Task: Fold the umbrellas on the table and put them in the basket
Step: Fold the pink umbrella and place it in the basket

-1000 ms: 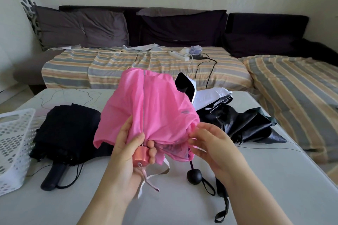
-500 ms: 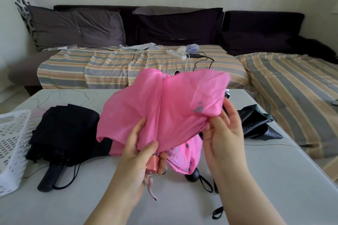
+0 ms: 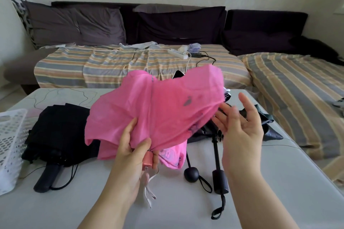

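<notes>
Gripping the salmon-pink stub handle (image 3: 148, 160) of a collapsed bright pink fabric umbrella (image 3: 156, 115), the left hand (image 3: 130, 156) holds it raised above the pale grey table (image 3: 176, 208), thumb and fingers curled round the gathered cloth just above the handle. The pink canopy billows loose upward and to the right, unfolded and rumpled, with a pale wrist strap (image 3: 149, 189) dangling below the fist. The right hand (image 3: 240, 128) hovers just beside the canopy's right edge, palm turned inward, fingers spread and straight, grasping nothing; whether its fingertips brush the cloth cannot be told. On the table to the left lies a black folding umbrella with a thick dark handle (image 3: 55, 135), canopy bunched and unfastened. Behind and right of the pink one lie more dark umbrellas (image 3: 247, 124), with a black ball-shaped handle (image 3: 191, 174) and a black cylindrical handle (image 3: 220, 182) pointing toward the near edge. A white perforated plastic basket (image 3: 9, 147) stands at the table's left edge, well apart from the pink umbrella. A striped bedcover (image 3: 111, 65) and dark cushions (image 3: 178, 22) fill the background.
</notes>
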Available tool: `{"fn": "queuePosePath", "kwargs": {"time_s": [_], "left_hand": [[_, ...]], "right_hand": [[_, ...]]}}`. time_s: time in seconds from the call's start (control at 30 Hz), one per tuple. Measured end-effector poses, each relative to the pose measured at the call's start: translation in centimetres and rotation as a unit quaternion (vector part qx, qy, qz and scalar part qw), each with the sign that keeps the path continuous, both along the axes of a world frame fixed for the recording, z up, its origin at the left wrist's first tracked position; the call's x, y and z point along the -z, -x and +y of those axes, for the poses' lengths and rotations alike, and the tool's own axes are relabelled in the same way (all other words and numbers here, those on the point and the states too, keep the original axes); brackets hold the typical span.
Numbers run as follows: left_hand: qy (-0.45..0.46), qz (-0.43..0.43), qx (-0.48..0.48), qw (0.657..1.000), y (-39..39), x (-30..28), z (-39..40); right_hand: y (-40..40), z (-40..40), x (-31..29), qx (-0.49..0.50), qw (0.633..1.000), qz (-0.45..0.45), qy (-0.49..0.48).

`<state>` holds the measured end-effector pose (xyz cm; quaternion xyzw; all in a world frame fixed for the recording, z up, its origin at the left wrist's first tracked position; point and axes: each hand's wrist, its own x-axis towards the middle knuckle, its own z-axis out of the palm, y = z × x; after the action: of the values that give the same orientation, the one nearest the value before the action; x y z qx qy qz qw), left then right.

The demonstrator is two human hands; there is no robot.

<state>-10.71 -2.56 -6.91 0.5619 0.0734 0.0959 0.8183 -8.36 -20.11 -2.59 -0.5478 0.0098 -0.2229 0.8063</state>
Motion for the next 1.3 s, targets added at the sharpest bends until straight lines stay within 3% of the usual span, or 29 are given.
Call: {"fn": "queuePosePath", "kwargs": {"time_s": [0.07,0.27,0.47,0.67,0.73,0.83,0.97,1.07,1.17,1.23,1.3], "left_hand": [[-0.015,-0.001,-0.011,1.0,-0.1,0.1,0.4],[-0.054,-0.009,-0.015,0.998,-0.1,0.2,0.5],[-0.043,-0.019,0.015,0.999,0.2,-0.1,0.1],[-0.057,-0.017,0.017,0.998,0.5,0.0,0.0],[-0.04,-0.016,-0.019,0.999,0.2,-0.1,0.0],[-0.021,-0.027,-0.059,0.998,-0.2,-0.4,0.2],[-0.025,-0.013,-0.056,0.998,-0.2,-0.4,0.0],[-0.036,-0.015,-0.05,0.998,-0.5,-0.1,-0.1],[-0.068,-0.014,-0.058,0.996,-0.7,0.2,0.1],[-0.078,-0.009,-0.066,0.995,-0.7,0.5,0.3],[-0.062,-0.004,-0.06,0.996,-0.8,0.4,0.5]], "right_hand": [[-0.6,-0.3,0.3,-0.013,0.999,0.042,0.031],[-1.0,0.4,1.4,-0.187,0.966,0.177,0.027],[-1.8,1.4,2.1,-0.117,0.97,0.205,0.065],[-1.8,0.1,1.7,0.017,0.965,0.131,0.226],[-1.4,-0.2,1.5,0.03,0.979,0.092,0.18],[-0.5,0.5,1.3,-0.041,0.995,0.068,0.058],[0.0,0.4,0.7,-0.046,0.998,0.044,0.002],[0.4,0.3,0.3,-0.007,1.0,0.008,-0.018],[0.3,1.0,1.4,-0.017,0.998,0.055,-0.02],[0.2,1.0,1.8,-0.019,0.995,0.096,0.03],[0.1,0.6,1.4,0.015,0.993,0.067,0.098]]}}
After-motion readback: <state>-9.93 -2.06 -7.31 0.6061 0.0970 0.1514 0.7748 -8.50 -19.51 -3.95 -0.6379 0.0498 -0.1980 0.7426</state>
